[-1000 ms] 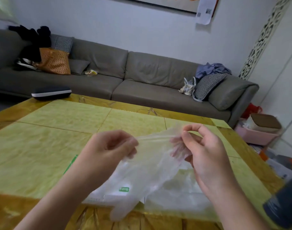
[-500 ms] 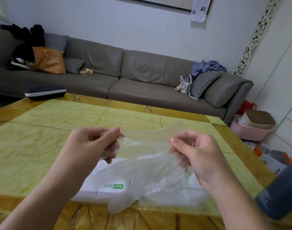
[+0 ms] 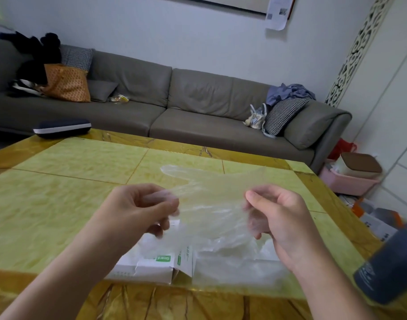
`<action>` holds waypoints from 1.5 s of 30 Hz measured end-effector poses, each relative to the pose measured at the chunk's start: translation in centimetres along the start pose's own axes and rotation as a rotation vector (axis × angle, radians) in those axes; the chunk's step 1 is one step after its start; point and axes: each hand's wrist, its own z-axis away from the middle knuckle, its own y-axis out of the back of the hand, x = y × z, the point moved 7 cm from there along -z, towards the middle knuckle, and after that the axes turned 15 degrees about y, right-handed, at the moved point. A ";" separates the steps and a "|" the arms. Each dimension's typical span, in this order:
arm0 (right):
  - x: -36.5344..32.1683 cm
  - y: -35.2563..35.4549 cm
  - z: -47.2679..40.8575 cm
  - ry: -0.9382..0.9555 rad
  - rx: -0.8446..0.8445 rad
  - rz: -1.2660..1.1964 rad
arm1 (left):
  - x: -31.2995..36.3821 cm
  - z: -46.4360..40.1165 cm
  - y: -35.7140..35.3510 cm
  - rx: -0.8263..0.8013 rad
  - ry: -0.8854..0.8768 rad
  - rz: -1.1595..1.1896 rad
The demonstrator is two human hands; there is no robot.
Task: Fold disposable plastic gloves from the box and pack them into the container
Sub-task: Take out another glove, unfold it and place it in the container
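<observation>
A clear plastic glove (image 3: pixel 211 195) is stretched flat in the air between my hands, above the yellow table (image 3: pixel 66 181). My left hand (image 3: pixel 137 209) pinches its left edge with curled fingers. My right hand (image 3: pixel 278 215) pinches its right edge. One glove finger sticks up and to the left near the top. Below the glove a white glove box (image 3: pixel 151 266) with a green label lies open on the table's near edge. More clear plastic (image 3: pixel 234 269) lies to the right of the box.
A dark cylindrical container (image 3: pixel 391 262) stands at the table's right edge. A dark flat case (image 3: pixel 61 128) lies at the far left corner. Beyond the table runs a grey sofa (image 3: pixel 197 107) with cushions and bags. A pink bin (image 3: pixel 350 179) sits on the floor at right.
The glove, which hung crumpled between my hands, is now pulled out flat and raised. My hands have moved further apart. The camera has tilted slightly.
</observation>
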 end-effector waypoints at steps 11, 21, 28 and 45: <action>-1.2 1.5 0.3 0.160 0.266 -0.080 | -1.8 0.7 -6.2 -0.181 0.283 0.395; -0.8 2.9 0.3 0.101 0.308 -0.094 | -1.7 1.1 -6.7 -0.192 0.158 0.265; -0.5 2.5 0.7 0.099 0.251 -0.030 | -1.8 1.6 -8.6 -0.320 0.177 0.105; 0.4 2.7 0.9 -0.049 0.146 -0.088 | -3.8 0.6 -9.1 -0.184 0.295 0.474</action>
